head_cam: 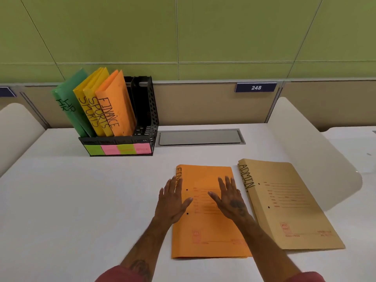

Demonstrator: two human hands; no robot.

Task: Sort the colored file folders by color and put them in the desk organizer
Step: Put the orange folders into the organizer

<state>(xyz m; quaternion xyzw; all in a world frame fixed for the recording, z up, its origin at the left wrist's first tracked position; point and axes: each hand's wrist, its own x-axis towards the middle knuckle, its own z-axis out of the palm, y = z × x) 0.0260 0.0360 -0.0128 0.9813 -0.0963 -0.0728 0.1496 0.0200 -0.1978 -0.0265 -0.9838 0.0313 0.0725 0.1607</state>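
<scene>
A white desk [81, 200] carries everything: at its back left stands a black mesh organizer [152, 110], and just right of that a grey cover plate [200, 137] sits flush in the surface. Nearer the front, an orange folder [205, 231] lies flat at the middle. A tan folder [289, 210] marked ADMIN lies flat just beside it on the right, slightly askew, with a thin strip of desk showing between their far corners
</scene>
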